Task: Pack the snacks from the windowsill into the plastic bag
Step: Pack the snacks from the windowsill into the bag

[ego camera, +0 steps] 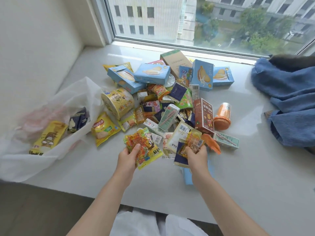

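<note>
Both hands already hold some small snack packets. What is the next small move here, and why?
Probably carry the left hand with its yellow-orange snack packets leftward and drop them into the open white plastic bag. The bag lies open on that side, already holding a yellow packet, and the right hand is also full, so neither can pick more.

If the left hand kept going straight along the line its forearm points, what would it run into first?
The left hand, gripping a bundle of small yellow-orange packets, points up toward the pile. First in that line is probably the small white carton just beyond the packets, though depth is unclear from this single view.
</note>
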